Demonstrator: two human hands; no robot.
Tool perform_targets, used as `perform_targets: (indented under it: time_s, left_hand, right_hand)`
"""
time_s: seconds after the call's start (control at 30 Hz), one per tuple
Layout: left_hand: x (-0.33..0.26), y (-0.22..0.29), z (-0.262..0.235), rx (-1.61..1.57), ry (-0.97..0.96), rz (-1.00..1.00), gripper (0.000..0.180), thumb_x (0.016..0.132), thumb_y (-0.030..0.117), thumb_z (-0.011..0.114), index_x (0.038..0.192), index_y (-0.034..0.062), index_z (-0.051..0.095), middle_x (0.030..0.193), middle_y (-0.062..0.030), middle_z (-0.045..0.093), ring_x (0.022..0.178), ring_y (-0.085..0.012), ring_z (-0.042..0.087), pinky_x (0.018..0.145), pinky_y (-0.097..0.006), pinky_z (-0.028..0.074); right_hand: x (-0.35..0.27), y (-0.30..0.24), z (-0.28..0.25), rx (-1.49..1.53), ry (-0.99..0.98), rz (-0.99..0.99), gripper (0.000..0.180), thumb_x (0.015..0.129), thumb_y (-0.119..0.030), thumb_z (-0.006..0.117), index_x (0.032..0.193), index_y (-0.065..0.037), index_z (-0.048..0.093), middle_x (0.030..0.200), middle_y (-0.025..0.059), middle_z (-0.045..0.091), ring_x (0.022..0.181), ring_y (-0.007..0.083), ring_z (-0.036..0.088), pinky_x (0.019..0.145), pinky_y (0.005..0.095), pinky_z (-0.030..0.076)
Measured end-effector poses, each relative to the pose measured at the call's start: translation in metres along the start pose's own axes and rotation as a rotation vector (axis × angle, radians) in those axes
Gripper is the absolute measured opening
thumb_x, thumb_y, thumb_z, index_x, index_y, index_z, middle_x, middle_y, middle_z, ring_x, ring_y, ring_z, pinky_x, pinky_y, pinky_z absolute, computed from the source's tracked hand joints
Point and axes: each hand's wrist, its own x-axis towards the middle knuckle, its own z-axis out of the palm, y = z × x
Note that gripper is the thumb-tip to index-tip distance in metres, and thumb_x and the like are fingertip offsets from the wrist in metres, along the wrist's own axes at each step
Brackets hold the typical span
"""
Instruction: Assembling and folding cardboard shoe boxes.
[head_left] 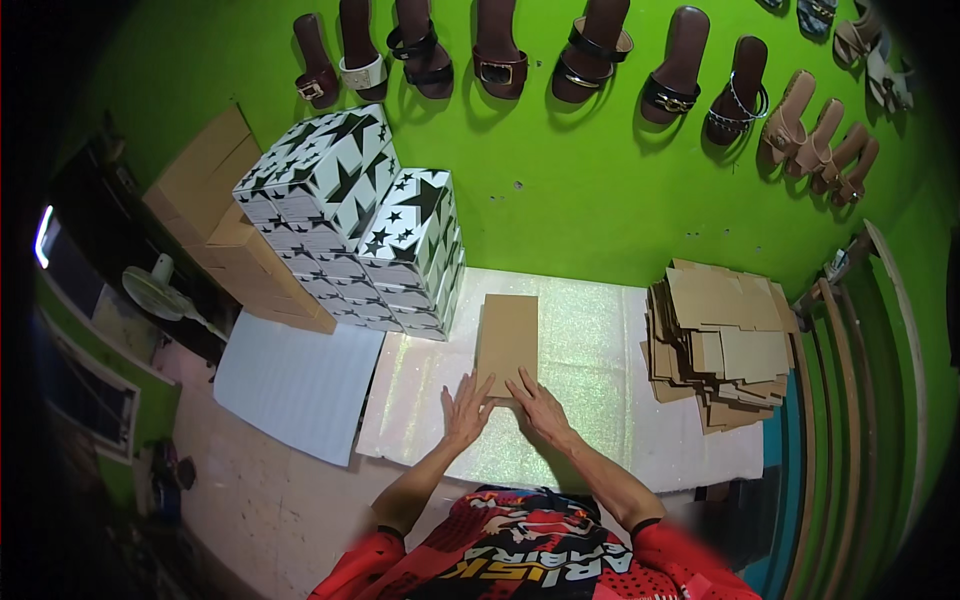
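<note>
A plain brown cardboard box (509, 335) lies lengthwise in front of me on the shiny whitish table cover (590, 400). My left hand (467, 409) rests at the box's near left corner, its fingers stretched and their tips on the cardboard. At the near right corner, my right hand (539, 409) lies with fingers extended over the top and near edge. Neither hand grips anything. The box's near side is partly hidden by my fingers, and I cannot see inside it.
White boxes with black stars (340, 220) stand stacked at the table's left. Flattened brown cardboard pieces (725, 340) are piled at its right. Large cartons (245, 260), a white sheet (300, 385) and a fan (160, 290) are farther left. Sandals (500, 70) hang on the green wall.
</note>
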Motion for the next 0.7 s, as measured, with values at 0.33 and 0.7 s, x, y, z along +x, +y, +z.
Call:
perform_targets:
  time_s: [0.33, 0.7]
  left_hand:
    - [0.038, -0.017, -0.005, 0.225, -0.152, 0.165, 0.105, 0.086, 0.022, 0.074, 0.167, 0.0006, 0.011, 0.174, -0.0197, 0.015, 0.163, -0.0338, 0.01, 0.129, -0.061, 0.003]
    - [0.088, -0.045, -0.011, 0.25, -0.201, 0.052, 0.117, 0.081, 0.027, 0.078, 0.169, 0.006, 0.004, 0.177, -0.0143, 0.006, 0.164, -0.031, 0.003, 0.12, -0.077, -0.003]
  right_hand:
    - [0.093, 0.002, 0.009, 0.123, -0.183, 0.067, 0.075, 0.096, -0.012, 0.063, 0.164, -0.026, 0.035, 0.176, 0.0155, 0.014, 0.129, 0.0486, 0.06, 0.105, 0.0485, 0.055]
    - [0.156, 0.011, 0.016, -0.117, -0.242, 0.07, 0.091, 0.09, -0.019, 0.072, 0.168, -0.03, 0.026, 0.178, 0.0079, 0.007, 0.144, 0.0483, 0.047, 0.117, 0.0651, 0.039]
